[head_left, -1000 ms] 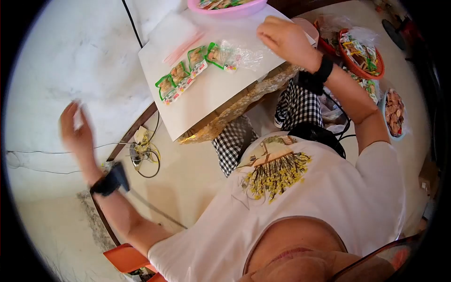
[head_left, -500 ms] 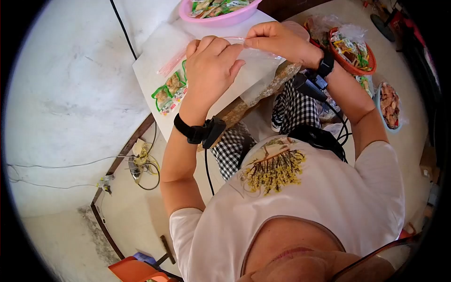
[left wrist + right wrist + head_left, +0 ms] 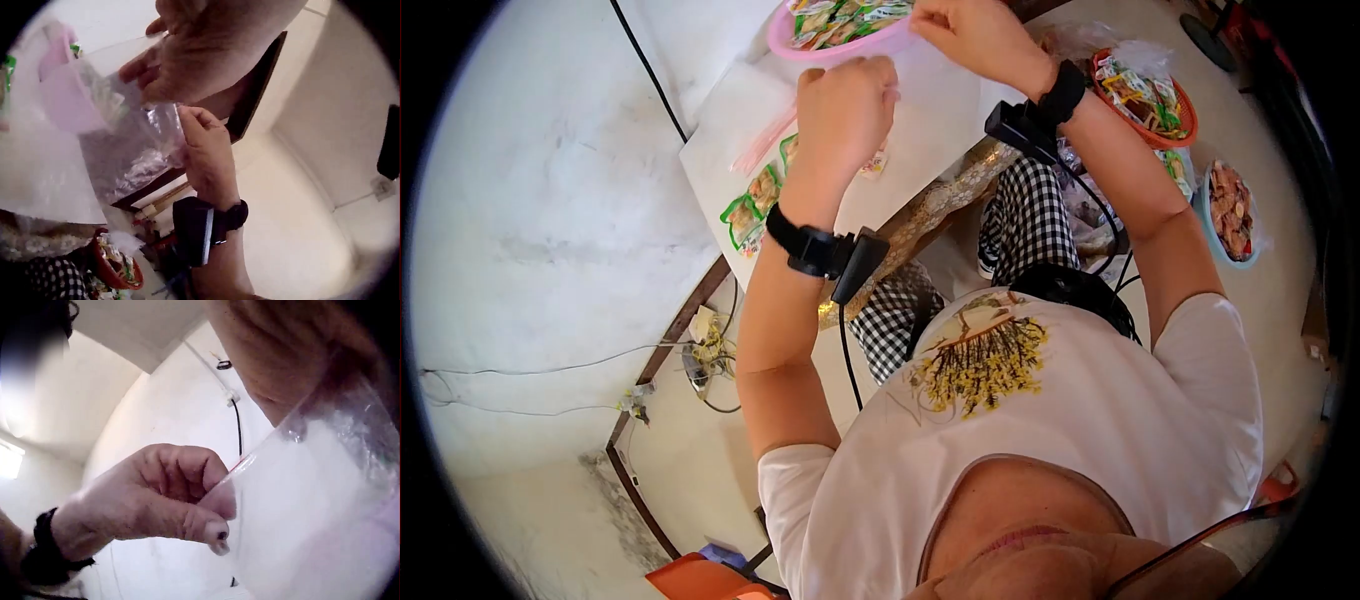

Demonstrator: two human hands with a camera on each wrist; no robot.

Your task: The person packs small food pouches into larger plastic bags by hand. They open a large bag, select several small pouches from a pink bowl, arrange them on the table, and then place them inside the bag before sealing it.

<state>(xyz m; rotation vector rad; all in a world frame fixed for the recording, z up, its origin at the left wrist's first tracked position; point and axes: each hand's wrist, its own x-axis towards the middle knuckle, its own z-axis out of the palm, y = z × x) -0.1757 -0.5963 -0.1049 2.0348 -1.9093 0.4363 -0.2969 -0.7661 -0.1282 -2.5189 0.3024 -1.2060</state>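
Observation:
A clear plastic bag [image 3: 134, 147] with a red line along its mouth is stretched between my two hands, close over the table. My left hand [image 3: 845, 115] pinches one side of the mouth between thumb and curled fingers, plain in the right wrist view. On the other side, my right hand [image 3: 980, 40] grips the bag's edge, as the left wrist view shows. Green-edged food packets [image 3: 745, 215] lie on the white table [image 3: 730, 120], partly covered by my left arm. Next to them is a stack of flat bags with pink-red edges [image 3: 762, 140].
A pink basin [image 3: 800, 48] of packets stands at the far end of the table. On the floor at right are an orange-red basket [image 3: 1190, 110] of packets and a light-blue bowl [image 3: 1205, 215] of brown pieces. Cables [image 3: 710, 350] lie by the wall.
My left hand came from the wall side to meet my right hand at the bag. Since then, both hands have lifted the bag toward the basin, the right hand going farther up.

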